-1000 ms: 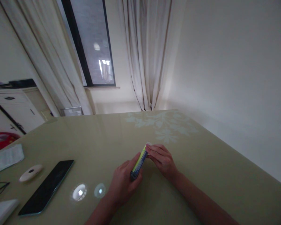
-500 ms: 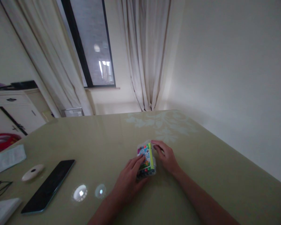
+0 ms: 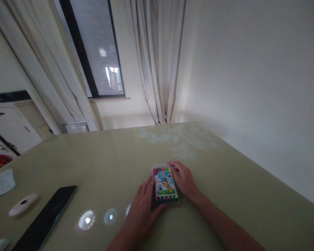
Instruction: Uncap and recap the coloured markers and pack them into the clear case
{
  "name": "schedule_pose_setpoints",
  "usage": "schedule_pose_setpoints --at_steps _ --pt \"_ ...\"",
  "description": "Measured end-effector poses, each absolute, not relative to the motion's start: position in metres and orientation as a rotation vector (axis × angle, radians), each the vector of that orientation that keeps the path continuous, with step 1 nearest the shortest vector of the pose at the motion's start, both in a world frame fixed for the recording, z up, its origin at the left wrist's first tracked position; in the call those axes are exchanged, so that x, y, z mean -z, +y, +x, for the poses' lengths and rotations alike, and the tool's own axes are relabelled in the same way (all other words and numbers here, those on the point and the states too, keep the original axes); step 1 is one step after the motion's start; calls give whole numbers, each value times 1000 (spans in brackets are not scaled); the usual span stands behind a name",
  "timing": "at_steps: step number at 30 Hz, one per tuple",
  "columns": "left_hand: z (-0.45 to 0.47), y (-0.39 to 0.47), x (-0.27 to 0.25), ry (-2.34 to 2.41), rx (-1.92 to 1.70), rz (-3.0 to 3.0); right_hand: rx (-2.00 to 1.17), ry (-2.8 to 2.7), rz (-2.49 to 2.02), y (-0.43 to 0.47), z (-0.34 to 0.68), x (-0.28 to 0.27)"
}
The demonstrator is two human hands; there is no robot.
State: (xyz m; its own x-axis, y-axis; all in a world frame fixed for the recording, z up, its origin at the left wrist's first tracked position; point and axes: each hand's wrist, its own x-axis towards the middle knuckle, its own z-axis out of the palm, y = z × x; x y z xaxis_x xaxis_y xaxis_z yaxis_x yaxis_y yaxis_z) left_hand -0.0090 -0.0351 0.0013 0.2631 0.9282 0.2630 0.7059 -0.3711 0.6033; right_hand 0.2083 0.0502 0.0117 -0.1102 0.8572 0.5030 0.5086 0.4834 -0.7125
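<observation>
A clear plastic case of colored markers (image 3: 165,184) lies on the table in front of me, its cartoon label facing up and the marker ends showing above and below it. My left hand (image 3: 146,202) holds the case along its left side, the thumb at the lower edge and the fingers by the left edge. On the other side, my right hand (image 3: 183,179) grips the upper right edge with bent fingers. Some of the right fingertips are hidden behind the hand.
On the left of the table (image 3: 107,146) lie a black phone (image 3: 45,218), a white oval object with a dark spot (image 3: 23,205) and a pale folded cloth or paper (image 3: 1,184). A wall (image 3: 264,104) runs along the table's right side.
The case has turned flatter, and its label shows more fully. My left fingers have slid off the label to the left edge. The view has shifted a little to the right.
</observation>
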Motion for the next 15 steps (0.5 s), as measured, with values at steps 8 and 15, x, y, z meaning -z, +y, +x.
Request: schedule_pose_setpoints --at_steps 8,15 --pt "-12 -51 32 1452 -840 2384 -480 -1759 -1249 20 206 -12" --pt "-2 -75 41 1655 -886 2327 -452 -1847 -1287 -8 206 -14"
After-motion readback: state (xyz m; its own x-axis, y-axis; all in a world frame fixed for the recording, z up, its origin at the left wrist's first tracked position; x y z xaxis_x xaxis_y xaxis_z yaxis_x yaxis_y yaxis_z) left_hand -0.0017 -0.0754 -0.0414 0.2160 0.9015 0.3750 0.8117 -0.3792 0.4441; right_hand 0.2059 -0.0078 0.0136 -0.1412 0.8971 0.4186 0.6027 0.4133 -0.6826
